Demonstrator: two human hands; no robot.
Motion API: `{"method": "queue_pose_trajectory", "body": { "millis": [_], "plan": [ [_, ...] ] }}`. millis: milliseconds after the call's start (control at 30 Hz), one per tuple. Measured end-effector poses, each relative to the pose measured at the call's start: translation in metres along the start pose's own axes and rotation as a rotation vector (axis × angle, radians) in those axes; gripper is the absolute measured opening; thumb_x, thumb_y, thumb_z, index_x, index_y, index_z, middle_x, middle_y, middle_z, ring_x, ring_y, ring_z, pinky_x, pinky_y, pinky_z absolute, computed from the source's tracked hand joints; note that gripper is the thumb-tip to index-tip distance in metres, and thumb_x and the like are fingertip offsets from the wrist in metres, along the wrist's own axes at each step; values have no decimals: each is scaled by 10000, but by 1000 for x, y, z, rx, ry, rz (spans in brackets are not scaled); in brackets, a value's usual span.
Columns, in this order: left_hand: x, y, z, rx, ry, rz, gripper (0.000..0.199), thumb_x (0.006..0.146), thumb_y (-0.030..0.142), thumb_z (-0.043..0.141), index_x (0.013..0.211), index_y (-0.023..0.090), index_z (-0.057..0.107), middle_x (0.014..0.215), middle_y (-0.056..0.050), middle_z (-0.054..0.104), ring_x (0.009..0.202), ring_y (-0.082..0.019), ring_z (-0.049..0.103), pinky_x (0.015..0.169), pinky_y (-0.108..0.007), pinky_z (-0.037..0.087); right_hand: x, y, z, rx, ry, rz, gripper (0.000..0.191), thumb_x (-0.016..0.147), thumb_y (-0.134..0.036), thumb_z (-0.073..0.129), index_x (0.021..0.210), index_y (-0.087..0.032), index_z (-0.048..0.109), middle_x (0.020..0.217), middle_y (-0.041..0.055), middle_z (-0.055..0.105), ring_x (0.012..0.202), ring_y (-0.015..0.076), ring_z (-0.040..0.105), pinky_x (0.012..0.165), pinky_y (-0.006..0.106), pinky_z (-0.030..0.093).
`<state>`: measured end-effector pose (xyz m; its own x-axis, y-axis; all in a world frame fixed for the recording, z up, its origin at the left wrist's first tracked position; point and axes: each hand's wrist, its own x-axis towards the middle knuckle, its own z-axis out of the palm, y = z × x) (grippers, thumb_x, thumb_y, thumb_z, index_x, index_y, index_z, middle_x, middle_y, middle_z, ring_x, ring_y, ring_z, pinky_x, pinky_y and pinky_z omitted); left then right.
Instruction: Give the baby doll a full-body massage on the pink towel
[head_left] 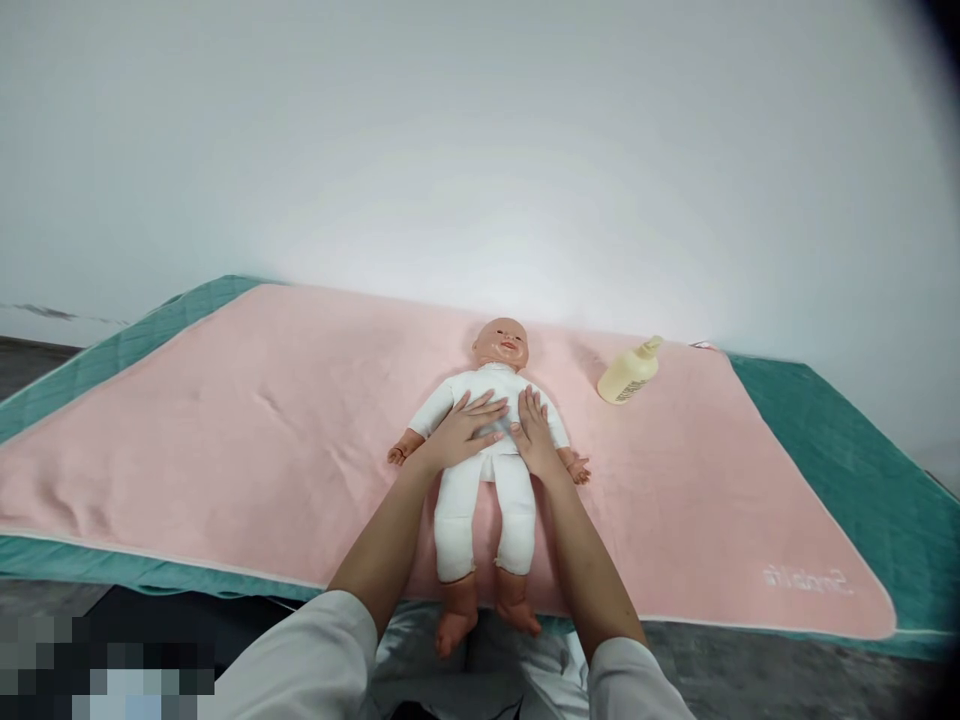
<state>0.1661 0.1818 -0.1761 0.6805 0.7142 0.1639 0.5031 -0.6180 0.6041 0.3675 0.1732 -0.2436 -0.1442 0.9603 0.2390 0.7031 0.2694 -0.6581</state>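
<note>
A baby doll (495,375) with a white cloth body lies face up on a pink mat (262,430), its head toward the wall and its feet over the near edge. My left hand (466,430) rests on the doll's belly and chest, fingers stretched and spread. On the other side of the torso, my right hand (534,432) lies flat with its fingers extended. Neither hand grips anything. A pale yellow pump bottle (628,372) stands to the right of the doll, beyond my right hand.
Beneath the pink mat is a green quilted cover (862,460), showing at both sides and along the front edge. A white wall (480,150) rises directly behind the bed. Grey floor (757,670) shows below the front edge.
</note>
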Motion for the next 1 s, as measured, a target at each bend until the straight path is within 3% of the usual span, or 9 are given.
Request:
{"method": "queue_pose_trajectory", "body": {
  "millis": [67, 233, 433, 500, 600, 667, 767, 867, 1000],
  "plan": [
    [1, -4, 4, 40, 14, -44, 592, 980, 507, 366, 1506, 235, 350, 1577, -32, 328, 1504, -230, 165, 1228, -497, 66, 0, 1, 1, 0, 8, -7, 882, 917, -719, 205, 1550, -105, 192, 1618, 195, 130, 1517, 326, 18, 1193, 622, 48],
    [4, -11, 14, 156, 92, -177, 699, 958, 561, 381, 1555, 245, 202, 1621, -57, 205, 1513, -258, 96, 1213, -534, 94, 0, 2, 1, 6, 16, -11, 837, 926, -701, 246, 1557, -154, 185, 1625, 168, 119, 1517, 322, 29, 1190, 631, 61],
    [4, -9, 21, 223, 210, -345, 702, 966, 552, 337, 1560, 210, 189, 1620, -83, 194, 1506, -294, 124, 1210, -544, 110, -2, -5, -4, 87, 43, 7, 816, 929, -702, 243, 1542, -164, 248, 1620, 141, 161, 1517, 289, 93, 1213, 588, 64],
    [5, -8, 22, 229, 222, -349, 645, 989, 502, 285, 1555, 203, 212, 1615, -80, 215, 1504, -282, 145, 1211, -534, 121, -4, -10, -9, 151, 93, -4, 754, 940, -680, 269, 1524, -205, 308, 1615, 96, 210, 1512, 269, 144, 1225, 556, 104],
    [5, -9, 22, 222, 228, -351, 596, 1004, 444, 236, 1547, 199, 236, 1612, -73, 227, 1502, -267, 159, 1213, -525, 120, -7, -17, -19, 277, 154, -77, 611, 973, -611, 295, 1380, -234, 550, 1534, 42, 409, 1496, 244, 222, 1224, 491, 220],
    [5, -9, 22, 213, 226, -352, 580, 1007, 411, 216, 1544, 193, 247, 1611, -68, 233, 1502, -259, 163, 1215, -515, 116, -9, -21, -25, 340, 98, -143, 564, 987, -582, 286, 1217, -259, 688, 1392, 31, 582, 1467, 233, 305, 1207, 485, 277],
    [5, -8, 21, 206, 220, -350, 570, 1007, 376, 204, 1543, 188, 252, 1609, -69, 238, 1501, -259, 170, 1213, -516, 123, -10, -25, -30, 334, -67, -213, 545, 983, -592, 285, 1103, -313, 739, 1215, 9, 699, 1421, 226, 396, 1214, 525, 252],
    [5, -9, 21, 204, 224, -341, 561, 1006, 359, 205, 1546, 213, 247, 1610, -63, 239, 1500, -259, 173, 1209, -528, 129, -10, -27, -32, 281, -120, -239, 491, 981, -585, 316, 1116, -344, 722, 1204, -22, 702, 1422, 213, 394, 1229, 537, 198],
    [5, -11, 22, 192, 215, -334, 563, 1003, 358, 217, 1549, 222, 237, 1613, -61, 233, 1500, -264, 172, 1209, -537, 119, -7, -29, -31, 237, -117, -245, 437, 993, -539, 345, 1241, -348, 648, 1327, -37, 628, 1431, 195, 377, 1244, 512, 150]
  ]
}}
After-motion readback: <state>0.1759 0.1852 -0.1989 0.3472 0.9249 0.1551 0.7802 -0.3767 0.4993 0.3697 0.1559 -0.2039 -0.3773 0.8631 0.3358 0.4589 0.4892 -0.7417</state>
